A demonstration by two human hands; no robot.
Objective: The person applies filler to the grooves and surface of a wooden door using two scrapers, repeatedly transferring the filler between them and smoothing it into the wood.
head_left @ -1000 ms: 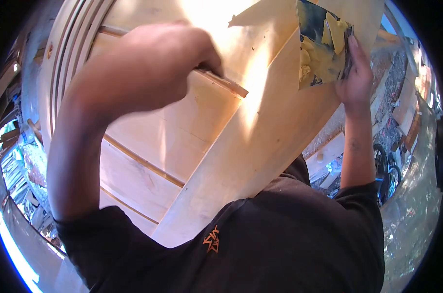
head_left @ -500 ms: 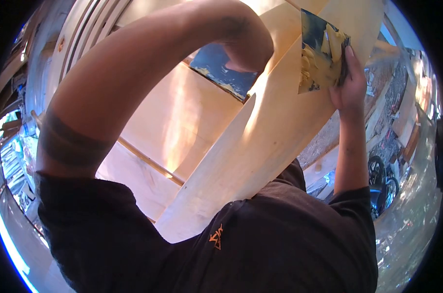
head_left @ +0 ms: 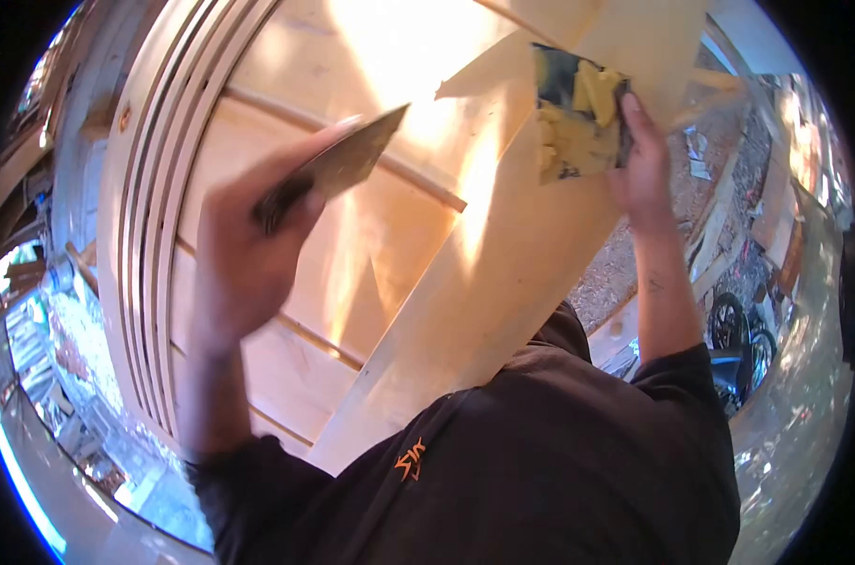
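Observation:
My left hand [head_left: 247, 247], a little blurred, is closed around a flat putty knife [head_left: 360, 155]. Its broad blade is tilted up and seen nearly edge-on, above the panelled wooden piece [head_left: 300, 155]. My right hand [head_left: 648, 174] grips the edge of a second flat, dark blade [head_left: 556, 77]. Thick yellowish putty [head_left: 578, 141] is smeared over much of that blade's face. Below the right-hand blade runs a wide pale board [head_left: 465, 297], slanting from upper right to lower left. Neither blade visibly touches the wood.
Several long wooden strips [head_left: 154, 235] stand side by side along the left. On the right, scrap boards [head_left: 776, 212] lie on littered ground beside a wheeled vehicle [head_left: 732, 339]. Clear plastic sheeting [head_left: 804, 377] hangs at the far right.
My left hand has pulled back leftward and toward me, lifting the putty knife off the panel area. My right hand and its putty-covered blade have shifted slightly left and down in view.

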